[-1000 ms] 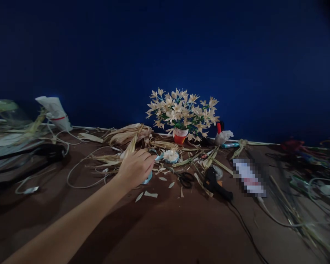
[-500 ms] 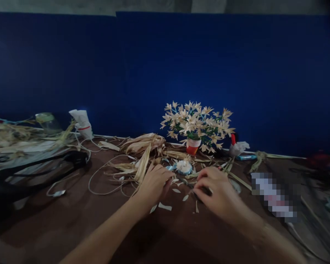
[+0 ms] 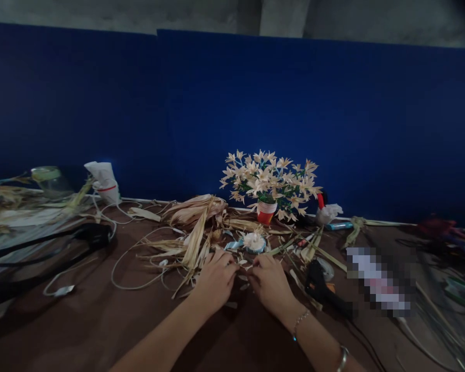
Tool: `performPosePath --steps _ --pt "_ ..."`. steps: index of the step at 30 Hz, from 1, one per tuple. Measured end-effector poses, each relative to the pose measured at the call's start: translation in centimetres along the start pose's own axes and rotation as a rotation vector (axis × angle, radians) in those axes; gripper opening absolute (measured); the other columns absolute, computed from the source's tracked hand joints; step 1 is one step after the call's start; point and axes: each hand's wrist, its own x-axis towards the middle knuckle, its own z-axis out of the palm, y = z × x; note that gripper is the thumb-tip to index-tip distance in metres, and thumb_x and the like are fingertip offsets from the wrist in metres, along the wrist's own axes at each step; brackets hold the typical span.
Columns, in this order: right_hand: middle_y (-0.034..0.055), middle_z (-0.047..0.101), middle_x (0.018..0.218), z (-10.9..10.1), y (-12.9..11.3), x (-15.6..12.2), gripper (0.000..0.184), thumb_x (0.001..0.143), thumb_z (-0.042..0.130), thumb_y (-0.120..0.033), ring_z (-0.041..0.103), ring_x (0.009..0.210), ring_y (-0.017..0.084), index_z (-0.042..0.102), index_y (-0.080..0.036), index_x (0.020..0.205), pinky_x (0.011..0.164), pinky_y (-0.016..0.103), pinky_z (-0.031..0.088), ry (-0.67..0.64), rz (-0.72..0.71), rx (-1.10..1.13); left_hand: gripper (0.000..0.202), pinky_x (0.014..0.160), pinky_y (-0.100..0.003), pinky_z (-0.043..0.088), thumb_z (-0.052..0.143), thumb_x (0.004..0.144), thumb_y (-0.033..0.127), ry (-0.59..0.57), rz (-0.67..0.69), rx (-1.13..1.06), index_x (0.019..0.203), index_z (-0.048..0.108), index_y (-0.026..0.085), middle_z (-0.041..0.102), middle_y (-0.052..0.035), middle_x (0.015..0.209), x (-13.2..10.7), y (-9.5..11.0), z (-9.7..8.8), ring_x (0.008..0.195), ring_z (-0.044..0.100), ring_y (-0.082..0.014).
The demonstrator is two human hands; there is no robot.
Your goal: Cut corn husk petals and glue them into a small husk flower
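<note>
My left hand (image 3: 219, 274) is low over the table, fingers curled and pressed together beside small pale petal-shaped pieces. Facing it, my right hand (image 3: 270, 281) has its fingers bent inward too, and only a narrow gap parts the two. Whatever they pinch is too small or hidden to make out. Just beyond the fingertips lies a roll of light-blue tape (image 3: 259, 248) with a pale flower-like piece (image 3: 253, 241) on it. A black glue gun (image 3: 320, 284) rests on the table right of my right hand.
Dried corn husks (image 3: 196, 212) are heaped behind my left hand. A red paper cup (image 3: 266, 213) holds cream husk flowers (image 3: 269, 178) against the blue partition (image 3: 217, 103). Thin white cable (image 3: 118, 281) loops at left, near a black strap (image 3: 34, 279). Another cord trails at right.
My right hand has moved left toward my left hand and no longer has the dark thing by its fingers. The glue gun now shows to its right. The view has tilted slightly upward.
</note>
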Motion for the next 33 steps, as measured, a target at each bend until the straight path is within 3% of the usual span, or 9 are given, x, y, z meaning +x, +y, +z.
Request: performPosePath --steps 5,8,15,18,28,33 --pt "0.0066 0.056 0.078 0.8 -0.9 0.4 0.012 0.076 0.055 -0.012 0.047 0.08 0.02 0.062 -0.017 0.067 0.068 0.033 0.033 -0.016 -0.167 -0.141 0.015 0.077 -0.036 0.033 0.05 0.076 0.008 -0.044 0.035 0.004 0.076 0.061 0.019 0.058 -0.0044 0.089 0.1 0.2 0.5 0.092 0.046 -0.0208" --pt "0.0066 0.057 0.078 0.7 -1.0 0.5 0.011 0.074 0.054 -0.01 0.047 0.08 0.02 0.061 -0.016 0.068 0.07 0.034 0.034 -0.002 -0.158 -0.124 0.013 0.077 -0.037 0.033 0.051 0.074 0.009 -0.058 0.03 0.006 0.074 0.061 0.018 0.058 -0.0051 0.087 0.1 0.3 0.7 0.092 0.047 -0.0216" --pt "0.0042 0.056 0.088 -0.3 -0.2 0.0 0.01 0.076 0.05 -0.011 0.05 0.085 0.017 0.056 -0.018 0.076 0.073 0.03 0.038 0.124 -0.017 0.332 0.014 0.075 -0.035 0.034 0.049 0.076 0.01 0.082 0.014 -0.184 0.076 0.059 0.02 0.061 -0.003 0.083 0.1 0.6 0.4 0.087 0.05 -0.019" --pt "0.004 0.056 0.087 -0.3 -0.1 0.0 0.008 0.075 0.052 -0.012 0.051 0.085 0.017 0.056 -0.019 0.074 0.075 0.03 0.039 0.159 -0.003 0.419 0.013 0.074 -0.033 0.035 0.049 0.075 0.011 0.12 -0.005 -0.26 0.074 0.059 0.019 0.062 -0.0022 0.08 0.2 0.7 0.3 0.084 0.052 -0.0181" --pt "0.0024 0.057 0.082 -0.1 -2.1 -0.1 0.011 0.072 0.054 -0.011 0.049 0.083 0.017 0.054 -0.018 0.063 0.074 0.032 0.03 0.3 0.117 0.223 0.016 0.067 -0.031 0.034 0.051 0.074 0.017 0.211 -0.22 -0.313 0.059 0.053 0.018 0.057 -0.0002 0.064 0.6 1.9 1.3 0.072 0.053 -0.0167" --pt "0.0032 0.058 0.084 -0.7 -0.6 0.1 0.011 0.073 0.052 -0.011 0.049 0.086 0.019 0.055 -0.018 0.065 0.078 0.035 0.03 0.415 0.202 0.136 0.017 0.067 -0.03 0.036 0.051 0.073 0.014 0.229 -0.278 -0.365 0.057 0.053 0.018 0.058 0.0 0.062 0.8 1.4 1.3 0.071 0.055 -0.0169"
